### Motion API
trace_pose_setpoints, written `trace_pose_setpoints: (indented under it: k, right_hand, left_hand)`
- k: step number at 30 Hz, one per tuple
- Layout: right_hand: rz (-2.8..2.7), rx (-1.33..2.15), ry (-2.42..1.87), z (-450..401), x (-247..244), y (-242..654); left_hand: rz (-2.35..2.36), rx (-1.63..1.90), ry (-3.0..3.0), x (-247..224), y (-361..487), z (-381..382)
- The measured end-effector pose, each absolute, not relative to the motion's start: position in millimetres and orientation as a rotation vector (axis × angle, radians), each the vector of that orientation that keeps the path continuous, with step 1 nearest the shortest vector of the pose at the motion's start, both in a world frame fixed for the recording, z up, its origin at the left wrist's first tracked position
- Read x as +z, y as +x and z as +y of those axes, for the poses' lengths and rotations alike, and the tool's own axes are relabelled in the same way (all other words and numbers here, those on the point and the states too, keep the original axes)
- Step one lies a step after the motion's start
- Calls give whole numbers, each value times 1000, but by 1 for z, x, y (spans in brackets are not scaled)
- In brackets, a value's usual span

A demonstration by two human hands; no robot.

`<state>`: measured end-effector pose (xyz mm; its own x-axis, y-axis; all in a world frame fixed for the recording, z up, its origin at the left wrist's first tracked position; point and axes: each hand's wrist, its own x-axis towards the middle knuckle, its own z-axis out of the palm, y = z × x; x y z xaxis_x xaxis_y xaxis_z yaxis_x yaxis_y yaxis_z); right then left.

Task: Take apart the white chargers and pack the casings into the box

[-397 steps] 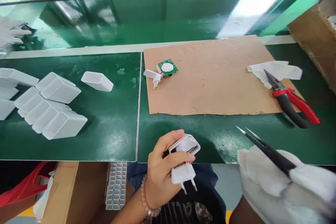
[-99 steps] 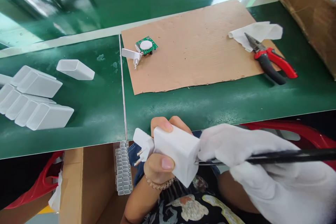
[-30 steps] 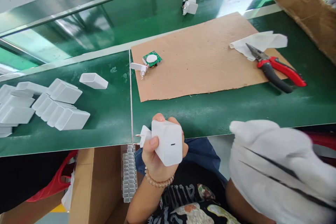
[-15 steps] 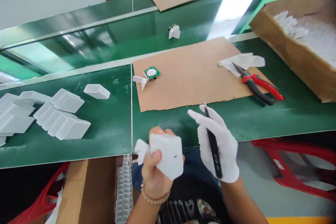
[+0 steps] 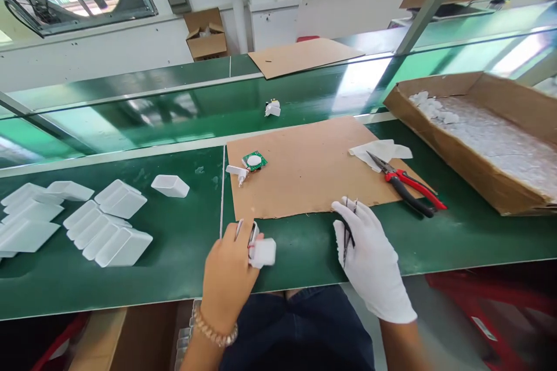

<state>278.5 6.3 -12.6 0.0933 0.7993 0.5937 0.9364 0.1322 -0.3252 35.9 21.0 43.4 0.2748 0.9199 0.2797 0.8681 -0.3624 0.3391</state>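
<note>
Holding white charger (image 5: 263, 253) in my bare left hand (image 5: 228, 278), fingers wrapped round it, above the green table (image 5: 304, 258) just below the cardboard (image 5: 304, 179). Gloved right hand (image 5: 369, 261) pinching black tweezers (image 5: 347, 237), tips up, near cardboard edge. Green PCB (image 5: 255, 160) and white plug (image 5: 237, 173) touching on cardboard; pliers (image 5: 391, 173) right.

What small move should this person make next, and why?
Probably bring the black tweezers in the gloved right hand to the white plug housing in the bare left hand: the housing is firmly gripped, and the tweezer tips are free and close by.
</note>
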Motion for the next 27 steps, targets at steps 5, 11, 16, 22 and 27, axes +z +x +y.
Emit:
trace_pose_setpoints:
  k: [5,11,16,22,27]
  right_hand:
    - [-1853,-303,-1938,13,-4,282]
    - [-1726,-378,-1808,-12,8,251]
    - [-2002,-117,-1249,-63,-8,202]
    - [-1997,30,-1517,-40,-2,199]
    - [-1942,-85,-1726,-11,16,208]
  left_hand:
    - [1550,551,2252,44,22,23]
    - [1314,784,1774,29,19,-12]
    - [1412,891,1727,1,57,-46]
    - [1330,802,1998,3,52,-41]
    - [1293,974,2163,50,30,-13]
